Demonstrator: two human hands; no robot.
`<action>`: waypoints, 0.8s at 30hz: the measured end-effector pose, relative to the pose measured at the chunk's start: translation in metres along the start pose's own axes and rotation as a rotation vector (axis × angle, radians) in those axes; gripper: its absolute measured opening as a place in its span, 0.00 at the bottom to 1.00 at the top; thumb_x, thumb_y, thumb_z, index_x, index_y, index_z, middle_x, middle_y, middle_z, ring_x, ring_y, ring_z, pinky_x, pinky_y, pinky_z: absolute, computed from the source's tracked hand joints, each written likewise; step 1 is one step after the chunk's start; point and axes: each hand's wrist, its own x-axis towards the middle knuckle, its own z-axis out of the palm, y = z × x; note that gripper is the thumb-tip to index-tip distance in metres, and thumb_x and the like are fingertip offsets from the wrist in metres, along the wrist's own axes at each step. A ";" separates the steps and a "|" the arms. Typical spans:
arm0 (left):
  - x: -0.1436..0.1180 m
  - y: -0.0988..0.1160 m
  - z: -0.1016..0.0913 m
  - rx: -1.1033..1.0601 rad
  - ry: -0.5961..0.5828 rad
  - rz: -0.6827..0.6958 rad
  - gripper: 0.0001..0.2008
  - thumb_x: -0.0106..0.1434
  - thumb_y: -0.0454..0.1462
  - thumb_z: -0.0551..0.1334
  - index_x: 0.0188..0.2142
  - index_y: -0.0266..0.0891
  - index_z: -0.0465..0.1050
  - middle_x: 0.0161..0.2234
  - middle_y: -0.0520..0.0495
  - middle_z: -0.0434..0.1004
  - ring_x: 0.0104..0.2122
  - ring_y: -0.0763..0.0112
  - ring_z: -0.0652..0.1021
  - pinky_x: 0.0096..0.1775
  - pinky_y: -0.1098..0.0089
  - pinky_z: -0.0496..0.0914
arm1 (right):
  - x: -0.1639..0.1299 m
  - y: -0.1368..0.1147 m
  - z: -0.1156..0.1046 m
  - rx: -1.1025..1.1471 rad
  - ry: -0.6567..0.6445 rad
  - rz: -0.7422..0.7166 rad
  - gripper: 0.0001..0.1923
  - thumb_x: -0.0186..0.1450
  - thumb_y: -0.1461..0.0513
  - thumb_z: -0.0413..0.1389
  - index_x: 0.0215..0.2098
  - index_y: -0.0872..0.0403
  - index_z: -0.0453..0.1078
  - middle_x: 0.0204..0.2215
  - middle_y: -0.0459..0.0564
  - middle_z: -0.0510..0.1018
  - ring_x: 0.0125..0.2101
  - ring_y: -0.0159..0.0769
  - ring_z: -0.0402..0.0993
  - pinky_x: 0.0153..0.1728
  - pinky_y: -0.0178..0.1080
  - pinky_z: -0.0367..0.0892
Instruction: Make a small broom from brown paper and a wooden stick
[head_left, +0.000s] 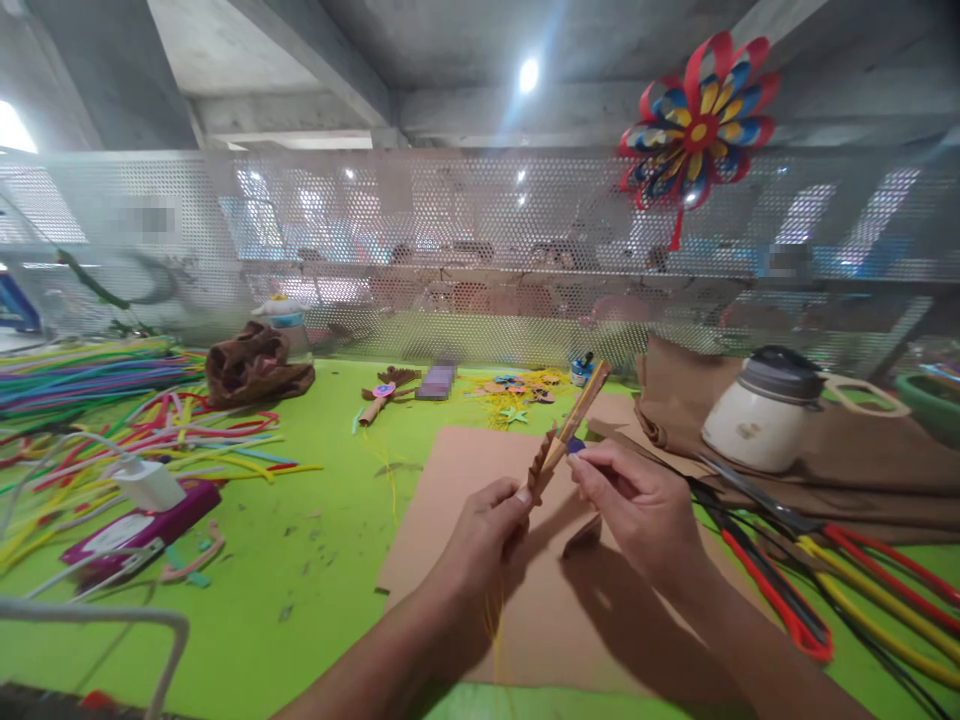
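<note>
My left hand (495, 520) is closed around the lower end of a slim brown stick-like piece (583, 402), tilted up and to the right. A ruffled brown strip (537, 468) runs along its lower left side. My right hand (637, 505) pinches a small dark blue piece (575, 447) against the stick's right side; its exact kind is hard to make out. Under both hands lies a flat brown cardboard sheet (442, 500). Thin yellow threads (495, 625) hang below my left hand. A small dark brown scrap (583, 538) is on the cardboard below my right hand.
Scissors with red handles (892, 570) and yellow-handled ones lie at right, near a white jug (757, 415) on folded brown cloth (862, 490). At left are coloured pipe cleaners (225, 430) and a purple power strip (142, 535). A perforated metal screen (450, 220) stands behind.
</note>
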 end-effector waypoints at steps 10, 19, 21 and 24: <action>0.010 -0.005 -0.009 -0.089 -0.027 -0.109 0.11 0.56 0.42 0.59 0.25 0.37 0.62 0.19 0.55 0.58 0.18 0.79 0.60 0.21 0.76 0.52 | -0.002 0.005 0.002 -0.024 -0.029 0.026 0.08 0.63 0.61 0.53 0.28 0.55 0.70 0.21 0.44 0.68 0.21 0.30 0.62 0.23 0.33 0.59; 0.009 0.002 -0.007 -0.096 0.011 -0.188 0.13 0.55 0.45 0.57 0.33 0.36 0.70 0.20 0.56 0.62 0.16 0.81 0.60 0.19 0.77 0.52 | -0.004 0.006 0.004 -0.011 -0.026 0.033 0.07 0.63 0.62 0.53 0.29 0.55 0.70 0.21 0.44 0.68 0.21 0.29 0.62 0.23 0.32 0.59; 0.010 0.003 -0.007 -0.136 0.000 -0.243 0.15 0.55 0.45 0.56 0.35 0.37 0.70 0.19 0.56 0.61 0.15 0.81 0.59 0.18 0.78 0.50 | -0.004 0.006 0.004 -0.011 -0.025 0.041 0.07 0.62 0.61 0.53 0.28 0.55 0.70 0.21 0.44 0.68 0.21 0.29 0.62 0.23 0.32 0.58; 0.013 0.004 -0.008 -0.143 0.005 -0.262 0.15 0.54 0.44 0.55 0.36 0.37 0.70 0.19 0.56 0.61 0.15 0.81 0.59 0.18 0.77 0.50 | -0.004 0.005 0.002 -0.014 -0.029 0.054 0.08 0.62 0.61 0.53 0.28 0.56 0.70 0.20 0.43 0.67 0.21 0.29 0.61 0.23 0.32 0.58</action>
